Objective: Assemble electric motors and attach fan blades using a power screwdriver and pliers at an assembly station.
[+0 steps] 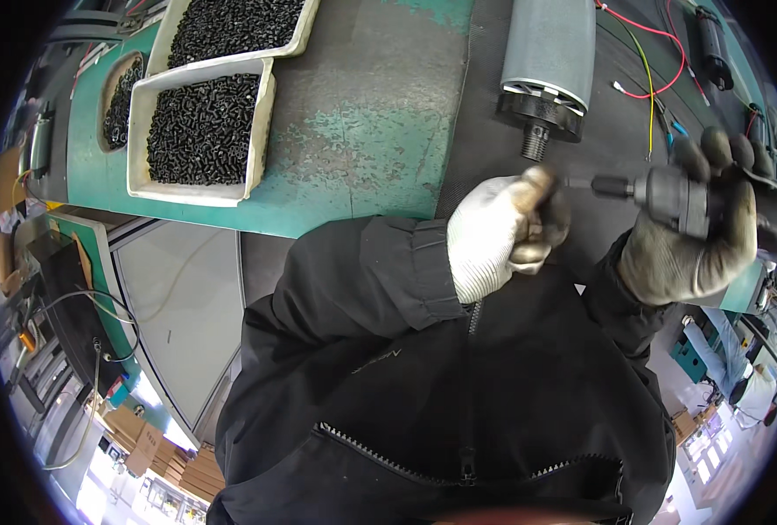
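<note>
My left hand (498,232), in a white knit glove with darkened fingertips, is closed in a pinch beside the bit of a screwdriver. What its fingers hold, if anything, is hidden and blurred. Wrapped around the grey and black power screwdriver (666,199) is my gloved right hand (690,249); the tool lies roughly level, its bit pointing left at the left fingertips. Just beyond the left hand rests a grey cylindrical motor (548,48) with a black end ring and a threaded shaft (535,140) toward me.
White bins (257,144) heaped with small black screws (203,131) stand on the worn green bench (362,166) at left. A smaller oval tray (108,105) sits beside them. Red and yellow-green wires (649,87) lie right of the motor on a dark mat. A dark cylinder (714,51) lies farther right.
</note>
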Demonstrator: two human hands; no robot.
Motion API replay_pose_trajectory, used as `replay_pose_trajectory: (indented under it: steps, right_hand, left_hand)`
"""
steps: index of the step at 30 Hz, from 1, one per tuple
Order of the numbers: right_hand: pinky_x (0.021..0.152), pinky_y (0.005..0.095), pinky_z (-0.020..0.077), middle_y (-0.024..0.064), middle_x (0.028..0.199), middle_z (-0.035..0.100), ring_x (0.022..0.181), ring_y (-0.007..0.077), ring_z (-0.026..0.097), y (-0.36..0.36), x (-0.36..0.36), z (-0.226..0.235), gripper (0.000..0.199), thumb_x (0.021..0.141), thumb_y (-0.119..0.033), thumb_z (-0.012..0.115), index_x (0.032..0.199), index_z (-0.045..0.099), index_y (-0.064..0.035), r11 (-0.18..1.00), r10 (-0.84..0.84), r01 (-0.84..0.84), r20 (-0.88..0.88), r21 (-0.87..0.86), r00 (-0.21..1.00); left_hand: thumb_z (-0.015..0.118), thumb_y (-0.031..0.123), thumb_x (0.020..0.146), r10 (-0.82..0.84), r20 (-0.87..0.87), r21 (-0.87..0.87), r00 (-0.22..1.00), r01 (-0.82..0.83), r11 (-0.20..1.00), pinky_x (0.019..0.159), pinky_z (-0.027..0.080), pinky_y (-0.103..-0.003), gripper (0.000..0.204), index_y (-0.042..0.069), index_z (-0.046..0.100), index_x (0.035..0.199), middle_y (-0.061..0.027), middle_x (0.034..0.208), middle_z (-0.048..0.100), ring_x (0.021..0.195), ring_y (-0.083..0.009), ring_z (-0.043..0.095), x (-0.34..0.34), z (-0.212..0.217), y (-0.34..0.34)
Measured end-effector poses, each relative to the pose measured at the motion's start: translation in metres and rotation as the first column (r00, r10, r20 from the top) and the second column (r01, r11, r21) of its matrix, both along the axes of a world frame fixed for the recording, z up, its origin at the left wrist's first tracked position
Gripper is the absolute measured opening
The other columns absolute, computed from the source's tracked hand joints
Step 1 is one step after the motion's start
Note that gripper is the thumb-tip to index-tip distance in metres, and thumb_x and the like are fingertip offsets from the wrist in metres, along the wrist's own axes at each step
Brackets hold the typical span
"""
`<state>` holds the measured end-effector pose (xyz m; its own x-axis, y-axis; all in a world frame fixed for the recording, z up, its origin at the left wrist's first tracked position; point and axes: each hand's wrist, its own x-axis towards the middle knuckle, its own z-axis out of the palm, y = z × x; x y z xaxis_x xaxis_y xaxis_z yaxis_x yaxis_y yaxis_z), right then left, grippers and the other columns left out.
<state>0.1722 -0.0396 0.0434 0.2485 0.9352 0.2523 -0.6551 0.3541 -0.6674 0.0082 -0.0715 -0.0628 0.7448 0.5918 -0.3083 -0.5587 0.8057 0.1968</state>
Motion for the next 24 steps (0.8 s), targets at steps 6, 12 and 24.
replay_pose_trajectory:
  steps: [6, 12, 24]
  right_hand:
    - [0.077, 0.0324, 0.0435, 0.0079, 0.104, 0.052, 0.091, 0.0195, 0.048, 0.018, -0.008, -0.013, 0.028, 0.085, -0.003, 0.056, 0.112, 0.049, -0.0041, 0.934, -0.346, 0.354, 0.357, 0.045, 0.867]
    - [0.074, 0.0346, 0.0505, 0.011, 0.104, 0.053, 0.089, 0.0213, 0.05, 0.016, -0.013, -0.021, 0.033, 0.085, -0.002, 0.057, 0.117, 0.048, -0.0034, 0.969, -0.238, 0.179, 0.452, 0.171, 0.86]
    - [0.071, 0.0474, 0.0542, 0.0175, 0.082, 0.059, 0.073, 0.0264, 0.058, 0.019, -0.025, -0.033, 0.033, 0.085, -0.008, 0.06, 0.115, 0.051, 0.0024, 0.926, -0.366, 0.182, 0.663, 0.332, 0.653]
  left_hand:
    - [0.051, 0.029, 0.097, 0.101, 0.033, -0.045, 0.994, -0.1, 0.994, 0.065, 0.047, -0.027, 0.022, 0.008, 0.054, 0.102, -0.0008, 0.082, 0.055, 0.075, -0.0108, 0.054, 0.001, -0.003, 0.029]
    - [0.049, 0.02, 0.096, 0.067, -0.412, 0.278, 0.909, 0.055, 0.959, 0.056, 0.043, -0.022, 0.027, -0.005, 0.055, 0.106, -0.0054, 0.085, 0.06, 0.065, -0.0063, 0.053, 0.002, 0.004, 0.029]
    - [0.052, 0.014, 0.094, 0.137, -0.579, 0.344, 0.804, 0.088, 0.935, 0.049, 0.041, -0.021, 0.021, -0.005, 0.057, 0.101, -0.008, 0.08, 0.064, 0.055, -0.0061, 0.051, 0.005, 0.014, 0.032]
